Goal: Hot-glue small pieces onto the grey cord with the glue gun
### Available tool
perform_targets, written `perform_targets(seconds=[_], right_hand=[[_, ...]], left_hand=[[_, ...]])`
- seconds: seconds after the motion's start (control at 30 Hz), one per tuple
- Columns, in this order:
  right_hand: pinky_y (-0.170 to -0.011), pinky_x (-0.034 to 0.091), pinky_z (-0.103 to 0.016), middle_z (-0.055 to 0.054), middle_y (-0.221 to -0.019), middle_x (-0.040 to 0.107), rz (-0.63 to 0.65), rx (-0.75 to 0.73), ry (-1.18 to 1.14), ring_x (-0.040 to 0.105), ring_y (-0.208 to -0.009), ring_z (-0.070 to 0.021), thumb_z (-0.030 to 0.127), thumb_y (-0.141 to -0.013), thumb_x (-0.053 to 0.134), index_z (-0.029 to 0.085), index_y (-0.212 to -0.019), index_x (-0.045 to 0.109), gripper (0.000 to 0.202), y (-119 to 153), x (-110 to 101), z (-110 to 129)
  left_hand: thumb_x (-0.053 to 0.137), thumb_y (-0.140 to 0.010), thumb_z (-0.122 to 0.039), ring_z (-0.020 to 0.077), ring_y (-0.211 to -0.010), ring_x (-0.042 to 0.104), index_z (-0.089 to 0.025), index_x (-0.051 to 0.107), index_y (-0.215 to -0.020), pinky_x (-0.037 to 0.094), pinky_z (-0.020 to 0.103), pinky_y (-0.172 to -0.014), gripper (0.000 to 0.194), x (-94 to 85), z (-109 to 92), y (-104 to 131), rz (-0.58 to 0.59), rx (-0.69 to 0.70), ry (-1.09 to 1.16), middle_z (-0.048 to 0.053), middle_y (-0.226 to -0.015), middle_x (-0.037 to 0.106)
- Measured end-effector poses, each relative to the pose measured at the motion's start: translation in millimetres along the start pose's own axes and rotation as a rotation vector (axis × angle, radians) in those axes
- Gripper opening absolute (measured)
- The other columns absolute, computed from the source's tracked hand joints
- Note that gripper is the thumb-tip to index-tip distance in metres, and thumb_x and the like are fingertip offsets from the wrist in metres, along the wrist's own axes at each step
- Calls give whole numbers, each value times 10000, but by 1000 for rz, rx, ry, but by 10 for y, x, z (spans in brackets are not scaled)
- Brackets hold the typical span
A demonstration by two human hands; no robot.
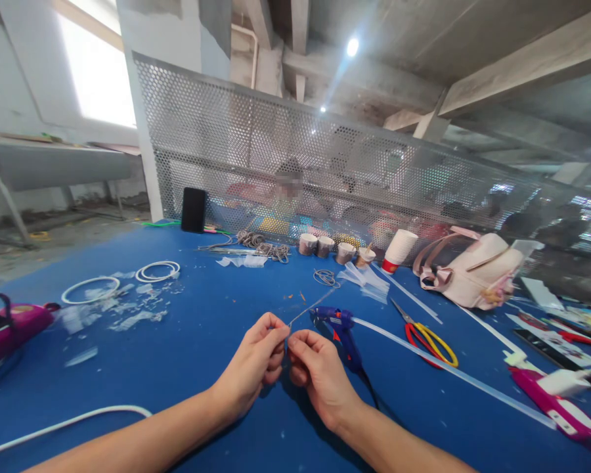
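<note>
My left hand (256,361) is closed in a pinch on a thin grey cord (305,312), which runs up and to the right across the table. Close beside it, my right hand (322,374) pinches at the near end of the same cord; the fingertips of both hands almost meet and hide that end. Just right of the hands lies a blue glue gun (342,325) with a long clear glue stick (453,364) out of its back. Beyond the fingers rests a small loose coil of grey cord (326,278).
Scissors (431,341) with red and yellow handles lie to the right, before a pink bag (473,269). Paper cups (345,253), a cord bundle (263,244) and a phone (194,210) line the mesh partition (217,131). White rings (91,290) and plastic scraps lie left.
</note>
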State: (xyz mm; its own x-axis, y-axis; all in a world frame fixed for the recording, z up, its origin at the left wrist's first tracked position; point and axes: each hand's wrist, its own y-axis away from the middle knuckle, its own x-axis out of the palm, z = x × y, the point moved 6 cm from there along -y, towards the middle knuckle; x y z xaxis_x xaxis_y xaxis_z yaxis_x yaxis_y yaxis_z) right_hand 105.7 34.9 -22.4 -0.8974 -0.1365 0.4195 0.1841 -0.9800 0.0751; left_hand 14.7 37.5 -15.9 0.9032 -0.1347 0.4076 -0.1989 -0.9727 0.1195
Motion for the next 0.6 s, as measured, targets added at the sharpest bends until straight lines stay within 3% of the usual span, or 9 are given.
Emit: perform_targets(seconds=[0.33, 0.6], right_hand=[[-383, 222, -177, 58, -535, 512, 0, 3, 16, 350, -363, -15, 398, -617, 767, 138, -649, 562, 333, -15, -11, -19], [-372, 217, -171, 59, -517, 515, 33, 102, -27, 341, -339, -5, 404, -585, 792, 140, -600, 512, 385, -14, 1, -67]], left_hand=[[642, -710, -449, 37, -386, 189, -189, 472, -688, 153, 155, -369, 311, -11, -43, -20, -13, 82, -47, -118, -446, 279], [610, -753, -425, 47, -419, 230, -166, 532, -699, 179, 155, -384, 276, 5, -114, -28, 27, 92, -38, -93, -465, 315]])
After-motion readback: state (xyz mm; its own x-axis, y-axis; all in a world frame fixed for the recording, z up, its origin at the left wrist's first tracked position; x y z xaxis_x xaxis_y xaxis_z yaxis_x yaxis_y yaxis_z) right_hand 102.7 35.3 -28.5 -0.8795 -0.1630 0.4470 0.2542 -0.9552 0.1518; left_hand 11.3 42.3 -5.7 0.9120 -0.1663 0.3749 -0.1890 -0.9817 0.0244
